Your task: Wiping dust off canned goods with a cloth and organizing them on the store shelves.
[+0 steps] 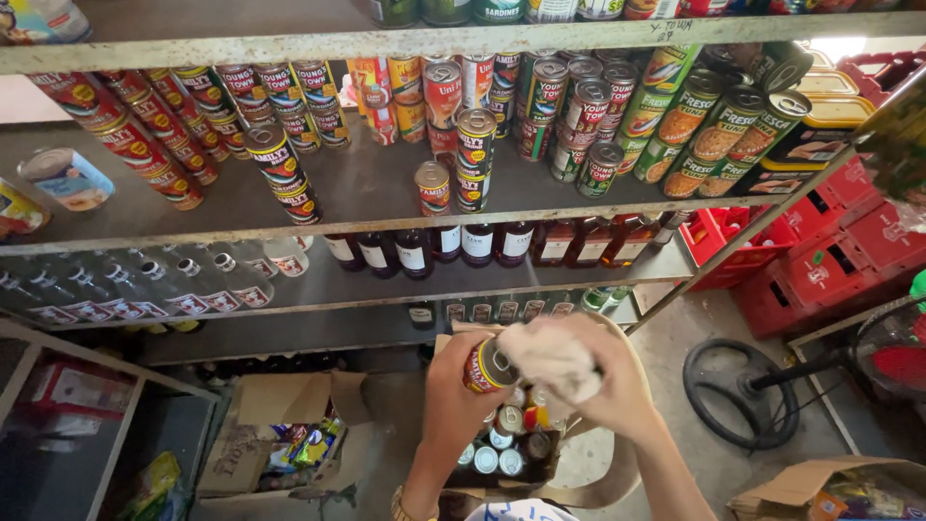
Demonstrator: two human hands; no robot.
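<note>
Both hands sit just above the box of cans [502, 453]: left hand [453, 386] closed around a can [490, 367], right hand [603, 381] gripping a cloth [552, 359] against its lid. Can's probably stiff, slick, somewhat heavy, so grab the sides.

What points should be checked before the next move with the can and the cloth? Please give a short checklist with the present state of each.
1. Left hand grips the can: ok.
2. Right hand presses the white cloth on the can: ok.
3. Can top clean: cannot tell, cloth partly covers it.
4. Box of cans directly under the hands: ok.
5. Free space on the middle shelf: ok.
</note>
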